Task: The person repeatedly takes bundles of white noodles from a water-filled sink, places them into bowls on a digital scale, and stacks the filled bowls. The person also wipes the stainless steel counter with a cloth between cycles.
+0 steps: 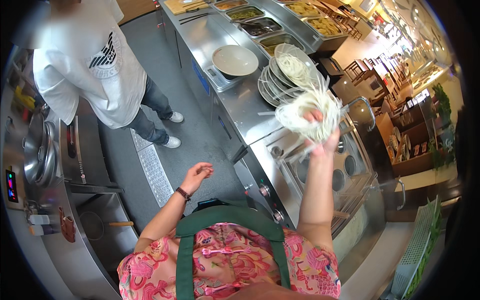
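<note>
My right hand [325,144] grips a loose bundle of white noodles [330,108], raised over the near edge of a steel noodle cooker [360,150] with round wells. Fingertips show through the middle of the bundle, and strands hang down below it. Just beyond are stacked plates [275,88]; more white noodles [292,69] lie on the top one, and clear film-like strips stick out among them. My left hand [197,176] hovers over the floor in front of my apron, fingers loosely curled, holding nothing.
A wide white bowl [235,60] rests on a digital scale [221,80] on the steel counter [247,112]. Food pans [260,27] line the far end. At left a person [93,67] stands on the grey floor. Behind them are metal pans [39,150] and a sink [107,221].
</note>
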The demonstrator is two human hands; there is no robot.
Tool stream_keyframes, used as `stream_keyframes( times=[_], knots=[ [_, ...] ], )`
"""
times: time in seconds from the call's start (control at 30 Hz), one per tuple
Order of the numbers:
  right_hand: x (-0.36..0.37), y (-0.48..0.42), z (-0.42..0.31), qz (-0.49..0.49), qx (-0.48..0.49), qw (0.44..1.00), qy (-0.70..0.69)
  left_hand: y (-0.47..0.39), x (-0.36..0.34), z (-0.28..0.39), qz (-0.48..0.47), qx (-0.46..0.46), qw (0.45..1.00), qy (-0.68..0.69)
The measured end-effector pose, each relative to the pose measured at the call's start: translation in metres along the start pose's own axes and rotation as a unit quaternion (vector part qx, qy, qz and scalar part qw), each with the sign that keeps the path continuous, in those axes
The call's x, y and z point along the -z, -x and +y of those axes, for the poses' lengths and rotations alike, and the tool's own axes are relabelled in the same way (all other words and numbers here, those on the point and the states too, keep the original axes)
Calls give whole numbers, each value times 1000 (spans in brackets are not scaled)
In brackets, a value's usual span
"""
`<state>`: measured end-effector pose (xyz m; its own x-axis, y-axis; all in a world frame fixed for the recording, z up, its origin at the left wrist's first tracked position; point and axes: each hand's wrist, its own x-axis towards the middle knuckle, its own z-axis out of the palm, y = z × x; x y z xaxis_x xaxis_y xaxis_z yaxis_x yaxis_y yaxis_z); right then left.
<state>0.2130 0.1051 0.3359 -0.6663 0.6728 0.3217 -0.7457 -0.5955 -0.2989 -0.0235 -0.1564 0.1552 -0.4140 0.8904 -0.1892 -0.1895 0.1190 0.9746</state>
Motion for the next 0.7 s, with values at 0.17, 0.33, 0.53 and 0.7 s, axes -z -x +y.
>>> stream_keyframes(
  times=[0.17, 0.33, 0.53, 0.7],
  knots=[
    [12, -176, 40, -51, -93, 983, 153, -61, 54, -11, 81, 30, 994, 67],
    [65, -314, 79, 58, -2, 966, 250, -106, 106, -2, 151, 26, 987, 40],
    [147, -409, 134, 79, -9, 757, 649, -162, 147, 36, 219, 32, 975, 21],
    [221, -427, 186, 33, -232, 365, 901, -219, 168, 42, 200, 28, 979, -6]
  ],
)
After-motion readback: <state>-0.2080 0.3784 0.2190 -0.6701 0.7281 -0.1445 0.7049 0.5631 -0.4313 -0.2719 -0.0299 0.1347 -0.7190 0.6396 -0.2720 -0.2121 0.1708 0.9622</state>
